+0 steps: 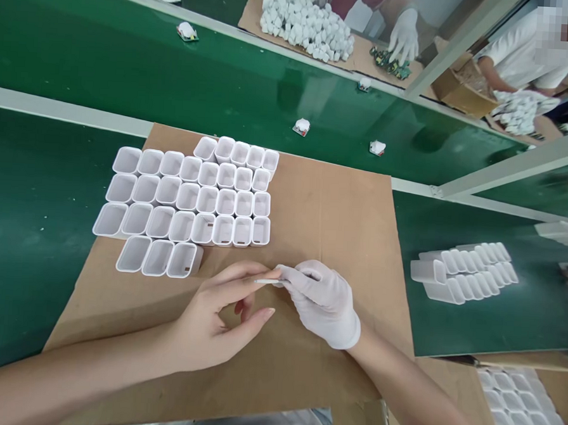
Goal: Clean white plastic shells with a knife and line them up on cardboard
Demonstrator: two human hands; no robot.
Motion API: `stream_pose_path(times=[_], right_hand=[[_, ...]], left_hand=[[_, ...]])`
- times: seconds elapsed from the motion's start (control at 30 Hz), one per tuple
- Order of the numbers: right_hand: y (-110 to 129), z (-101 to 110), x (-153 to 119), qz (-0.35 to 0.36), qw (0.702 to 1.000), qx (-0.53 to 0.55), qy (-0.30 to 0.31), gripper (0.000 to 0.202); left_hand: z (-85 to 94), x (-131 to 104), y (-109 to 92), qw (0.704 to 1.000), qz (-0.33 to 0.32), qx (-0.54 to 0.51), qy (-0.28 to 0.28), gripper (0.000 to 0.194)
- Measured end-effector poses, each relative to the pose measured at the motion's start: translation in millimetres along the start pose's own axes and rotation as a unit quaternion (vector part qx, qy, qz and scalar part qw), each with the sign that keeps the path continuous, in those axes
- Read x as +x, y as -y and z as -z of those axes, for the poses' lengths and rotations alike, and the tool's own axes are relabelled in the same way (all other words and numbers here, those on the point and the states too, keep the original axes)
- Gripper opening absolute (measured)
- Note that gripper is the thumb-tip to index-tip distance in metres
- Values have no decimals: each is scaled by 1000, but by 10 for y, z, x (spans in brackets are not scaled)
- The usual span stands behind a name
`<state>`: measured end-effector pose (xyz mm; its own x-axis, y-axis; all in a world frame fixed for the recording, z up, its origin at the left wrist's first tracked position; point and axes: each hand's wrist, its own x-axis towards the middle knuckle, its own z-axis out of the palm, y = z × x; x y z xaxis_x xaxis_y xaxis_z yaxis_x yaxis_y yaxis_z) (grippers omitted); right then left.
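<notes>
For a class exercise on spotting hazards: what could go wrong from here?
The thin pale piece may slip, being at the fingertips. The bare left hand might smudge it; only the right hand is gloved. That bare hand could also bump the nearby white containers, which stand close together.

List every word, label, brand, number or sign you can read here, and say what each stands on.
Readable text: none.
Dark marks in a few white containers: too small to identify as writing.
Thin white piece in the gloved right hand: edge-on, no lettering visible.
Cardboard sheet: no lettering visible.
</notes>
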<state>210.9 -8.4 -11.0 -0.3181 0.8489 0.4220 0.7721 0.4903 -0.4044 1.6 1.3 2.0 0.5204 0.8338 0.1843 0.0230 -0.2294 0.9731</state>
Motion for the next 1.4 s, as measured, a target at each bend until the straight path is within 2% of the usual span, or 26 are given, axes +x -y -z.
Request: stream_pose_path(times=[0.13, 0.23, 0.3, 0.37, 0.43, 0.47, 0.5, 0.53, 0.6, 0.67, 0.7, 0.77, 0.83, 0.93, 1.0, 1.07, 1.1, 1.17, 1.23, 1.27, 1.33, 1.4], right_hand=[[-6, 31, 28, 45, 992, -115, -18, 29], [-34, 38, 56, 88, 975, -196, -62, 25], [-56, 26, 51, 93, 972, -205, -63, 28], [-77, 13, 31, 61, 987, -143, -47, 42], [-95, 26, 11, -17, 999, -7, -42, 58], [-105, 48, 6, -71, 993, 82, -41, 62], [-118, 80, 7, -131, 975, 175, -35, 61], [-136, 121, 13, -188, 945, 267, -20, 55], [-195, 214, 38, -274, 862, 425, 34, 43], [-278, 292, 69, -314, 787, 525, 81, 44], [-324, 317, 82, -320, 759, 560, 92, 45], [-401, 339, 97, -314, 717, 614, 98, 45], [-441, 337, 98, -299, 689, 652, 103, 42], [-431, 327, 95, -297, 670, 669, 126, 42], [-411, 322, 103, -303, 682, 653, 131, 43], [-406, 302, 117, -308, 721, 608, 123, 42], [-411, 284, 123, -315, 756, 563, 113, 41], [-430, 233, 128, -320, 851, 413, 58, 36], [-442, 182, 125, -278, 937, 213, -6, 32], [-443, 166, 125, -248, 961, 119, -25, 31], [-446, 168, 147, -197, 980, -11, -16, 29], [-504, 219, 236, -193, 979, -62, 21, 29]], left_hand=[[36, 44, -4, 989, 82, -115, 48, 51], [71, 102, -5, 951, 145, -257, 93, 45], [87, 130, -8, 925, 169, -320, 115, 47], [97, 137, -20, 921, 173, -324, 126, 51], [107, 123, -36, 945, 155, -268, 110, 54], [111, 111, -43, 961, 139, -222, 89, 54], [115, 99, -46, 976, 122, -170, 60, 51], [118, 87, -46, 987, 103, -118, 31, 48], [119, 72, -37, 997, 69, -33, -11, 39], [112, 71, -26, 998, 48, 19, -19, 33], [106, 75, -22, 998, 41, 38, -16, 31], [96, 85, -17, 997, 38, 71, -10, 30], [89, 90, -10, 993, 48, 108, 1, 28], [85, 78, 18, 985, 54, 158, 36, 25], [84, 64, 41, 982, 40, 178, 56, 22], [80, 51, 61, 975, 22, 208, 70, 22], [77, 46, 72, 971, 11, 229, 74, 22], [70, 35, 96, 958, -17, 274, 84, 26], [65, 24, 127, 945, -55, 311, 87, 29], [66, 19, 142, 938, -73, 327, 86, 30], [74, 13, 164, 923, -104, 362, 75, 31], [92, 19, 168, 905, -127, 404, 48, 32]])
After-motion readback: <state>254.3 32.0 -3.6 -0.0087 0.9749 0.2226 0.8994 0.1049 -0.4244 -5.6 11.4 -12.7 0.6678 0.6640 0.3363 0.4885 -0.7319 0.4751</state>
